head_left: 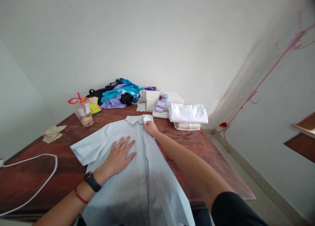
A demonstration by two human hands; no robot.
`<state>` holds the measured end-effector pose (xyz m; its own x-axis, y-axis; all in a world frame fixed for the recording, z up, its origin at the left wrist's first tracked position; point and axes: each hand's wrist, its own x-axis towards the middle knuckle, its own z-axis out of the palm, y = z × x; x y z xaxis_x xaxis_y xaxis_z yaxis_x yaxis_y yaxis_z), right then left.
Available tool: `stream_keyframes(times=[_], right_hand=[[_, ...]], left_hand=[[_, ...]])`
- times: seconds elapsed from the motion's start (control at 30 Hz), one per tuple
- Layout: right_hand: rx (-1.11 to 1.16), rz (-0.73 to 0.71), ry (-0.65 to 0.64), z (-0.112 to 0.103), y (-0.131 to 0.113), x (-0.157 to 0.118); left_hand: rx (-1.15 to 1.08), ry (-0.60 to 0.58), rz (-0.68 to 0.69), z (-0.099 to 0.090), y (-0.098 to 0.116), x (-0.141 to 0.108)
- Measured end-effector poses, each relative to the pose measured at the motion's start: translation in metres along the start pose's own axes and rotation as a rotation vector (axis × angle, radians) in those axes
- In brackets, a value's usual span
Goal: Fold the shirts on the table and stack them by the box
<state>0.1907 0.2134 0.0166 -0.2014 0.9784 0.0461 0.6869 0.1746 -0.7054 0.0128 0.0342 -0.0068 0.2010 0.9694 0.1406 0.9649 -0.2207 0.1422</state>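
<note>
A white short-sleeved shirt [128,183] lies front up on the table, its collar pointing away from me and its hem hanging toward my body. My left hand [121,155] rests flat on the shirt's left chest area with the fingers spread. Near the collar, my right hand [150,128] is closed on the shirt's cloth at the right of the button strip. The left sleeve is spread out on the wood, while the right sleeve is not visible. A dark watch and a red string band are on my left wrist.
The reddish-brown wooden table [211,160] holds a plastic cup with a straw [83,112], crumpled napkins [53,134], a white cable [56,163], a clothes pile [123,93], a white box [150,101] and folded white cloth [188,113]. A pink coat rack [270,68] stands right.
</note>
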Motion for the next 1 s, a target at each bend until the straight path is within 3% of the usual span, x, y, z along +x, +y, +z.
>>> stream_keyframes(times=[0.17, 0.3, 0.4, 0.5, 0.57, 0.67, 0.8, 0.87, 1.0], right_hand=[[0.019, -0.034, -0.044, -0.002, -0.017, 0.035], [0.039, -0.051, -0.073, -0.014, -0.016, 0.024], [0.045, -0.069, -0.079, -0.033, -0.001, -0.013], [0.069, -0.086, -0.14, -0.056, 0.023, -0.068], [0.081, -0.057, -0.2, -0.072, 0.038, -0.109], [0.114, -0.079, -0.276, -0.091, 0.054, -0.167], [0.213, -0.087, -0.298, -0.104, 0.062, -0.22], [0.239, -0.098, -0.275, -0.105, 0.066, -0.232], [0.229, -0.193, -0.164, -0.101, 0.071, -0.245]], left_hand=[[-0.002, 0.002, -0.056, 0.0, -0.013, 0.028], [-0.031, -0.042, -0.068, -0.005, -0.024, 0.045], [-0.07, -0.087, -0.079, -0.011, -0.029, 0.054], [-0.113, -0.093, -0.141, -0.019, -0.02, 0.056], [-0.191, -0.031, -0.126, -0.024, -0.002, 0.052], [-0.515, 0.023, -0.052, -0.032, 0.037, 0.037], [-0.845, -0.029, -0.178, -0.04, 0.078, 0.022], [-0.944, -0.08, -0.227, -0.046, 0.089, 0.021], [-1.246, -0.386, -0.34, -0.067, 0.102, 0.023]])
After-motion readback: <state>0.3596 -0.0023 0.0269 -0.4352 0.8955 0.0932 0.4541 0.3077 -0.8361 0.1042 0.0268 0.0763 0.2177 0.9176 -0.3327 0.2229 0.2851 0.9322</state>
